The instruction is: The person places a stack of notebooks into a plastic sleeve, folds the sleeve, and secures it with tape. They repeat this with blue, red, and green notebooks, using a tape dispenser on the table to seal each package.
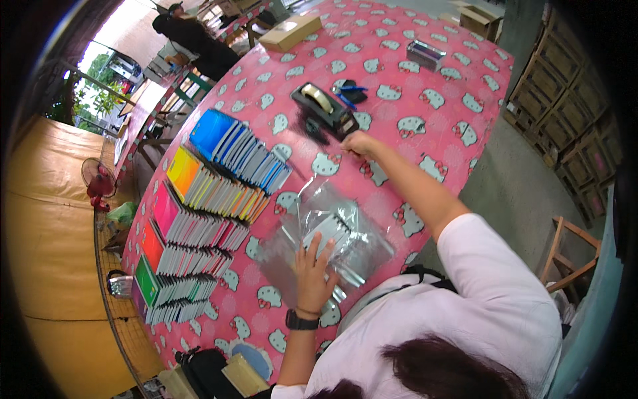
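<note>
Where the clear plastic bags (372,245) lie in a loose, shiny pile on the table (435,126), we see a white pad (325,233) with a dark spiral edge showing through or among them; we cannot tell whether it sits inside a bag or between two. The left hand (314,274) rests palm down on the near left part of the bags, its fingers spread a little apart and lying flat, the fingertips reaching the pad and the thumb held out to the right. We see a dark watch (302,320) on that wrist, just on the near side of the bags. The right hand (359,145) is stretched out beyond the bags, at the near end of the black tape dispenser (324,112). Its fingers are curled in together, but we cannot tell whether they pinch anything. The dispenser carries a pale roll of tape (318,98). Farther beyond the bags, just past the dispenser, we find a blue-handled tool (352,96), then a small clear box (425,56) and a cardboard box (290,33). Left of the bags, we see notebooks (203,223) in rows, with blue, yellow, pink, red, green and purple covers.
</note>
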`<action>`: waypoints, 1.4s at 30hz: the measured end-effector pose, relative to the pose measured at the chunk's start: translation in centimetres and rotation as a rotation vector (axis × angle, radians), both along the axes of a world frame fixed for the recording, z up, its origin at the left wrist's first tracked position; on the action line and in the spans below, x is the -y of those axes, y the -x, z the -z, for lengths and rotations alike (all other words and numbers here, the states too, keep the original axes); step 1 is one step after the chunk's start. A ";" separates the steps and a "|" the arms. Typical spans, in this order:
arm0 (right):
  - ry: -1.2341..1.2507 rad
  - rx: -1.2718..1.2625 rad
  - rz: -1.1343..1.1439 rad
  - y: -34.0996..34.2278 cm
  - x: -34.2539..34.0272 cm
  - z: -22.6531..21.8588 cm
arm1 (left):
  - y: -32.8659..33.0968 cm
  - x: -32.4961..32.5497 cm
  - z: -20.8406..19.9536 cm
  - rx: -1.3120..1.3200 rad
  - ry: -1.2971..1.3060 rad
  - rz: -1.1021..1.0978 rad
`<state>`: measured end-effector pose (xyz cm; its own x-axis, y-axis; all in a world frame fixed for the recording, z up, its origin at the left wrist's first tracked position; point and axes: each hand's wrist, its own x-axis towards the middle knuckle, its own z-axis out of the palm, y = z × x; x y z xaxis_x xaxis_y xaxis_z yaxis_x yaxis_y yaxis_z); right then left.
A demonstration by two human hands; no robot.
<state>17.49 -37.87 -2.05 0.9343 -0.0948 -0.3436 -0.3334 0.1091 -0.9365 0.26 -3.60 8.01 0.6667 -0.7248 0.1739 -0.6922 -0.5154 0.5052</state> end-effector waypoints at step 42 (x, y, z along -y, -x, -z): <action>-0.112 0.347 -0.354 14.5 -12.7 -12.6 | -2.8 0.7 1.1 -0.192 0.383 -0.321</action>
<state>2.96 -25.19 10.57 0.9633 0.2684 0.0032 -0.0390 0.1517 -0.9877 3.05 -4.33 6.92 0.8900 -0.3881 0.2391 -0.4069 -0.4398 0.8007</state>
